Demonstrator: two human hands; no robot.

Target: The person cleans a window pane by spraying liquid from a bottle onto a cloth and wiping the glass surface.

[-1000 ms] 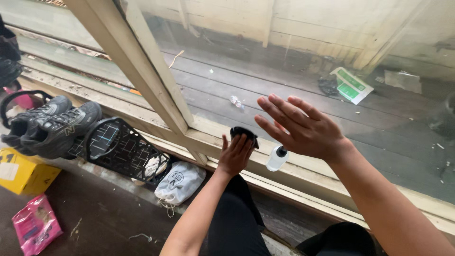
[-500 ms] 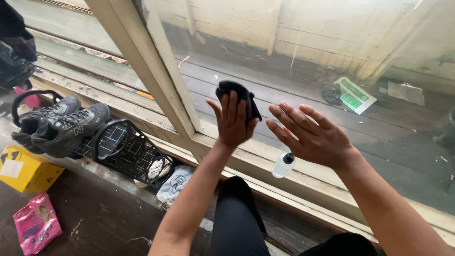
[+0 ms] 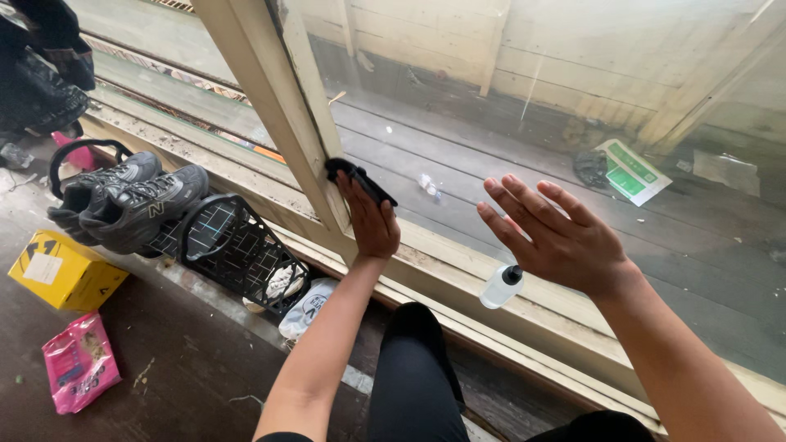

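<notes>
Left hand [image 3: 370, 223] fingers pinch a small black cloth [image 3: 354, 177] flat against the glass, centre-left of frame, right where the pane meets the cream wooden upright of the window frame [image 3: 270, 106]. Right hand [image 3: 565, 241] is bare, fingers spread wide, palm flat on the large dusty glass pane [image 3: 524, 123] centre-right, holding nothing. A small clear plastic bottle with a black cap [image 3: 501, 286] stands on the cream sill [image 3: 458, 270] just below the right hand. To do the wipe well, I'd judge: keep the cloth pressed into the frame edge, stroke in overlapping lines, brace steady with the right palm. Lower left: grey sneakers [image 3: 131, 200] on a black wire rack [image 3: 233, 250], yellow cardboard box [image 3: 61, 274], pink packet [image 3: 78, 372].
</notes>
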